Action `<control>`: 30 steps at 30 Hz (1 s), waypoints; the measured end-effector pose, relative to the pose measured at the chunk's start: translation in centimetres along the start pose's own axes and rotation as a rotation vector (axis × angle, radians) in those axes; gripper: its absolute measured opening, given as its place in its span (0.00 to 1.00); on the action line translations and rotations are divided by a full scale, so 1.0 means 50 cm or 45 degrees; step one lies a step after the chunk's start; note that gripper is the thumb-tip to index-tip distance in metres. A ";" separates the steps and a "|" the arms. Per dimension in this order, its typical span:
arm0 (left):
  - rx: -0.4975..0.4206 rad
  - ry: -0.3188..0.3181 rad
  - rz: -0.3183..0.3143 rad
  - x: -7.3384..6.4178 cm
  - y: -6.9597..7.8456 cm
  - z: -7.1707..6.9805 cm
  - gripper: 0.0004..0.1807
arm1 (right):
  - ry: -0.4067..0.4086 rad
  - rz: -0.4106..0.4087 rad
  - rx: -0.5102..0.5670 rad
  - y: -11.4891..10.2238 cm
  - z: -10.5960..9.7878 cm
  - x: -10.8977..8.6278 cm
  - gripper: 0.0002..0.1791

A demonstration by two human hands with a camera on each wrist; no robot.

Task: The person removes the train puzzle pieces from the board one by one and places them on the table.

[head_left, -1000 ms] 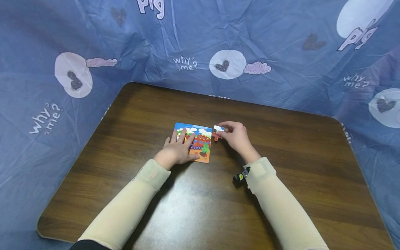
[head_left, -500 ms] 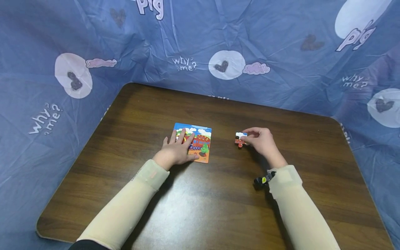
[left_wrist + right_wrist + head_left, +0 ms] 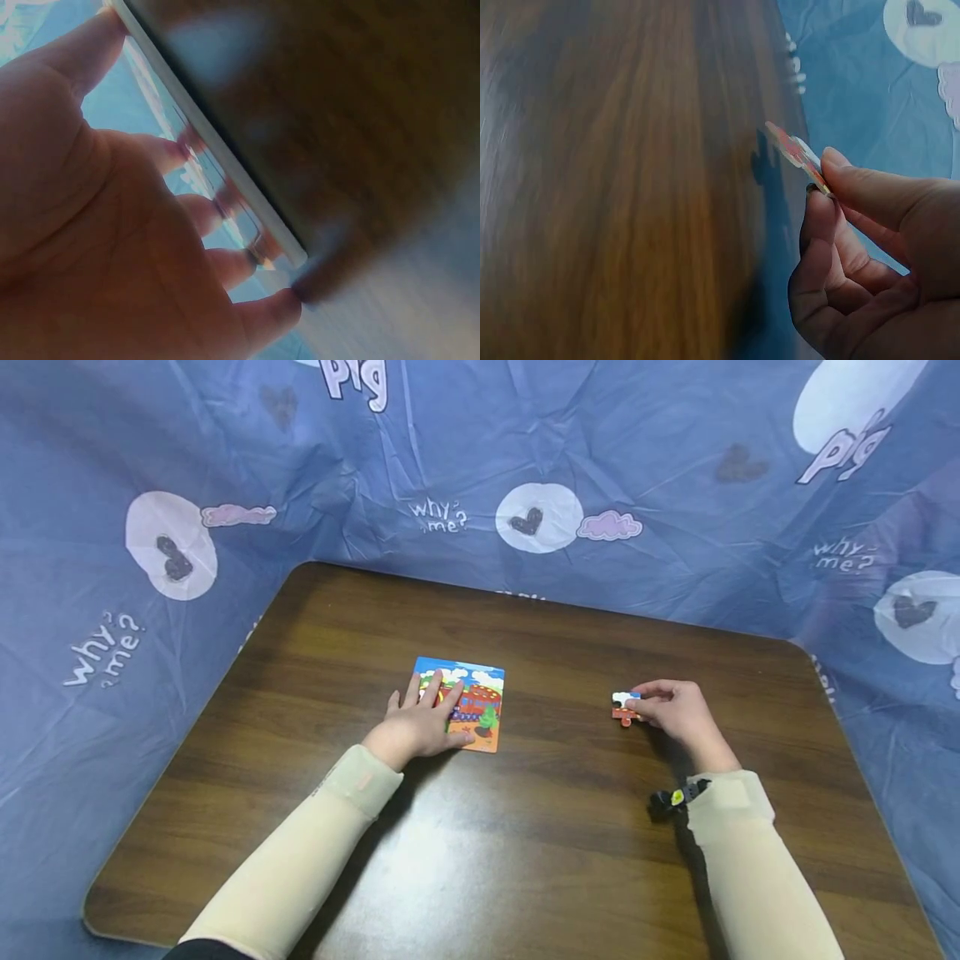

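As I watch, the right hand (image 3: 681, 714) carries a pinched piece (image 3: 622, 704) rightward. The left hand (image 3: 412, 727) stays spread on the puzzle (image 3: 480, 703).

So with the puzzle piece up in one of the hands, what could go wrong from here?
The puzzle piece might slip: the right hand pinches it only at one side, and the right wrist view shows it raised off the table.
The left hand lies spread on the picture board, so a sideways push could slide the board across that glossy tabletop.
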State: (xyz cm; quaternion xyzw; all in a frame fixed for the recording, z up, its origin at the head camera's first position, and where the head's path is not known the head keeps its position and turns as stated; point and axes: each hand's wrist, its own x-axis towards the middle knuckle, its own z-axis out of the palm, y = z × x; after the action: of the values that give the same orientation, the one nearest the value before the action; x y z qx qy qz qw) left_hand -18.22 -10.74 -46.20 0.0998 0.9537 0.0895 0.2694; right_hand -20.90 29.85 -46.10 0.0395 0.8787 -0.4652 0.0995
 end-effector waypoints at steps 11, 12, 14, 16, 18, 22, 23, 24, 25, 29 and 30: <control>0.028 0.005 0.004 -0.004 0.001 -0.004 0.51 | 0.107 -0.022 -0.237 0.019 -0.015 0.001 0.20; 0.025 0.003 0.002 0.000 -0.001 -0.001 0.52 | 0.127 -0.028 -0.275 0.019 -0.014 0.001 0.20; 0.022 -0.002 -0.005 0.011 -0.005 0.006 0.53 | 0.174 -0.040 -0.348 0.019 -0.011 0.002 0.19; 0.025 -0.009 -0.006 0.016 -0.007 0.009 0.53 | 0.210 -0.036 -0.388 0.017 -0.007 0.002 0.18; 0.028 -0.012 -0.007 0.016 -0.007 0.008 0.53 | 0.236 -0.032 -0.405 0.013 -0.002 0.001 0.18; 0.030 -0.010 -0.012 0.016 -0.006 0.007 0.53 | 0.252 -0.003 -0.418 0.005 0.006 0.000 0.18; 0.032 -0.004 -0.010 0.015 -0.006 0.008 0.53 | 0.253 0.008 -0.422 0.005 0.007 0.000 0.18; 0.033 0.000 -0.005 0.012 -0.005 0.006 0.53 | 0.257 0.013 -0.429 0.004 0.008 0.000 0.18; 0.037 0.002 -0.003 0.009 -0.003 0.004 0.53 | 0.261 0.017 -0.435 0.005 0.008 0.000 0.18; 0.038 0.000 0.001 -0.001 0.001 0.000 0.53 | 0.270 -0.002 -0.456 0.007 0.009 0.001 0.18; 0.039 -0.001 0.002 -0.005 0.002 -0.003 0.52 | 0.273 -0.007 -0.457 0.007 0.010 0.002 0.18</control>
State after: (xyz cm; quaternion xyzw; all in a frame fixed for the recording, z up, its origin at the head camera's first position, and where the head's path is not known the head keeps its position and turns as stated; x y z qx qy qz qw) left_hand -18.08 -10.71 -45.90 0.1048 0.9547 0.0750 0.2682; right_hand -20.86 29.65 -46.67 0.0681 0.9531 -0.2948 0.0098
